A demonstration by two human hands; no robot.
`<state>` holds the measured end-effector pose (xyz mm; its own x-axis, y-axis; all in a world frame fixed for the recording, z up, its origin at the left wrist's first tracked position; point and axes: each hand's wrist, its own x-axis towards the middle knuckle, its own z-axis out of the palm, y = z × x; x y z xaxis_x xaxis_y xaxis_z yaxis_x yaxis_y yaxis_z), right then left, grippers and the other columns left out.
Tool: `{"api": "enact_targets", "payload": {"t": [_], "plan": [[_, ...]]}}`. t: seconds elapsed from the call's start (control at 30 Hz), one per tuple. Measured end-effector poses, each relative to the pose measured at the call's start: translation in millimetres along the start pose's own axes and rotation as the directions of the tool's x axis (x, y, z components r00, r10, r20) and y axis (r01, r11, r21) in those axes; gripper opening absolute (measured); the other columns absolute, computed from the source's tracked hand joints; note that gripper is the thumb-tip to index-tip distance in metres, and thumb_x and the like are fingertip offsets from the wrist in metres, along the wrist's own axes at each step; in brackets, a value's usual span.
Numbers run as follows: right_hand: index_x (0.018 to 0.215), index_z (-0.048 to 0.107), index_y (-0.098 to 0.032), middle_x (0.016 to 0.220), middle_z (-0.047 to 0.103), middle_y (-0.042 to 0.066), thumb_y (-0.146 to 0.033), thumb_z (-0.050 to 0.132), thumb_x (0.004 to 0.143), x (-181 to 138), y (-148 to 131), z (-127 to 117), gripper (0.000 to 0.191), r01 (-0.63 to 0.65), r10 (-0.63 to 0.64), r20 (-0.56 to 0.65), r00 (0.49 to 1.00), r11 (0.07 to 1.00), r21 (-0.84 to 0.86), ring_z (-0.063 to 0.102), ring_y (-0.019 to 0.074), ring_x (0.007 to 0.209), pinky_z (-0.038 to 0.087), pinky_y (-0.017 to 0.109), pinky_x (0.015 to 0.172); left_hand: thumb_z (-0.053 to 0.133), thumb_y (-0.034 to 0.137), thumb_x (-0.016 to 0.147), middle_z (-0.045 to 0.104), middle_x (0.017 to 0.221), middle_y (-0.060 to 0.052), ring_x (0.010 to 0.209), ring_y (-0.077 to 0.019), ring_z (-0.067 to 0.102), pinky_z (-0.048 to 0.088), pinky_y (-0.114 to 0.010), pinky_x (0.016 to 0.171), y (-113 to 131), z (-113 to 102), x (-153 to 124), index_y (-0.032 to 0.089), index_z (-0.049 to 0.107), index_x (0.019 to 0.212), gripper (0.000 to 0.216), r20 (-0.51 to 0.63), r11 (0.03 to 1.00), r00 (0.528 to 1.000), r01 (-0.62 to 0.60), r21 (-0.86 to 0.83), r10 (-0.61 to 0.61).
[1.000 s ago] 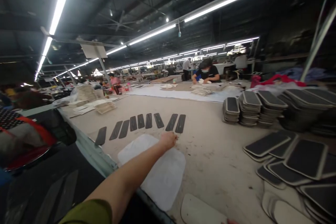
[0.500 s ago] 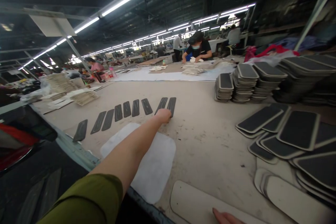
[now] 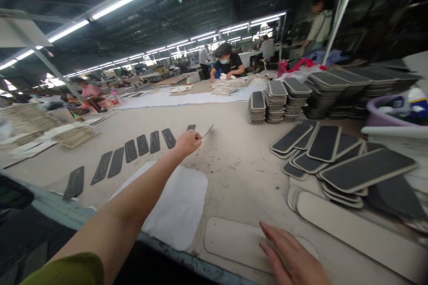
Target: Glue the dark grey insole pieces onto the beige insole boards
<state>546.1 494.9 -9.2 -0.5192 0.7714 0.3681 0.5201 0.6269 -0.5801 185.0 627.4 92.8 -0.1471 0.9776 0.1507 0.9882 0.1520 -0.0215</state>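
Observation:
My left hand (image 3: pixel 189 143) reaches out over the table, its fingers pinching a thin dark rounded-corner panel (image 3: pixel 207 131) by one end, seen nearly edge-on and raised off the surface. Just behind that hand, another dark panel (image 3: pixel 191 127) is partly covered. Leftward runs a row of similar dark panels (image 3: pixel 142 145) with pale streaks on top. Beneath my left forearm lies a white rounded sheet (image 3: pixel 180 200). My right hand (image 3: pixel 294 254) is open, fingers extended over a long cream panel (image 3: pixel 230 240) near the front edge; I cannot tell how firmly it touches.
Loose dark panels with pale rims (image 3: pixel 324 142) overlap on the right, beside long cream panels (image 3: pixel 347 227). Behind them stand neat stacks (image 3: pixel 277 102). A purple basin (image 3: pixel 377 109) is at far right. Pale pieces (image 3: pixel 75 136) are piled at left. A co-worker (image 3: pixel 227 62) works across the table.
My left hand has lifted the end dark panel off the table. The view has turned right, and more of my right hand shows over the cream panel.

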Motion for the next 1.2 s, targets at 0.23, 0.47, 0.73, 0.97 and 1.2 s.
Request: {"api": "enact_targets", "payload": {"t": [0.23, 0.47, 0.73, 0.97, 1.2], "plan": [[0.113, 0.06, -0.014, 0.11, 0.062, 0.01, -0.046, 0.047, 0.082, 15, -5, -23, 0.046, -0.456, 0.529, -0.146, 0.836, 0.818, 0.351, 0.06, 0.0205, 0.098, 0.049, 0.031, 0.086, 0.064, 0.027, 0.067, 0.057, 0.063, 0.001, 0.058, -0.011, 0.05, 0.039, -0.022, 0.056, 34, -63, -111, 0.017, 0.064, 0.073, 0.012, 0.009, 0.355, 0.998, 0.032, -0.934, -0.068], [0.115, 0.058, -0.009, 0.107, 0.062, 0.013, -0.052, 0.047, 0.08, 15, 2, -35, 0.056, -0.559, 0.707, 0.097, 0.7, 0.459, 0.691, 0.061, 0.021, 0.091, 0.051, 0.031, 0.075, 0.066, 0.021, 0.065, 0.054, 0.062, 0.0, 0.056, -0.0098, 0.047, 0.038, -0.022, 0.054, 65, -64, -184, 0.016, 0.063, 0.065, 0.006, 0.26, -0.06, 0.962, 0.265, -0.962, 0.082], [0.085, 0.066, -0.016, 0.068, 0.061, 0.002, -0.049, 0.06, 0.069, 3, 3, -63, 0.037, -0.577, 0.681, 0.081, 0.728, 0.546, 0.608, 0.055, 0.0141, 0.065, 0.041, 0.022, 0.054, 0.069, 0.023, 0.062, 0.051, 0.059, 0.002, 0.053, -0.0067, 0.046, 0.036, -0.018, 0.051, 67, -38, -199, 0.012, 0.057, 0.07, 0.018, 0.424, -0.286, 0.9, 0.435, -0.854, 0.104], [0.074, 0.068, -0.021, 0.063, 0.062, 0.0, -0.046, 0.051, 0.074, -17, 22, -82, 0.031, -0.701, 0.679, 0.19, 0.709, 0.708, 0.087, 0.053, 0.0144, 0.061, 0.034, 0.024, 0.053, 0.072, 0.035, 0.061, 0.042, 0.05, 0.006, 0.043, -0.0033, 0.032, 0.02, -0.017, 0.042, 64, 14, -203, 0.013, 0.051, 0.064, 0.031, 0.503, -0.019, 0.86, 0.506, -0.862, 0.089], [0.056, 0.065, -0.02, 0.056, 0.06, 0.001, -0.035, 0.055, 0.07, -14, 27, -68, 0.022, -0.702, 0.709, 0.288, 0.644, 0.697, -0.148, 0.053, 0.0144, 0.058, 0.031, 0.025, 0.053, 0.065, 0.042, 0.06, 0.053, 0.055, 0.003, 0.049, -0.0081, 0.041, 0.027, -0.02, 0.046, 58, 53, -207, 0.013, 0.057, 0.063, 0.03, 0.481, 0.432, 0.877, 0.438, -0.788, -0.011]]}}
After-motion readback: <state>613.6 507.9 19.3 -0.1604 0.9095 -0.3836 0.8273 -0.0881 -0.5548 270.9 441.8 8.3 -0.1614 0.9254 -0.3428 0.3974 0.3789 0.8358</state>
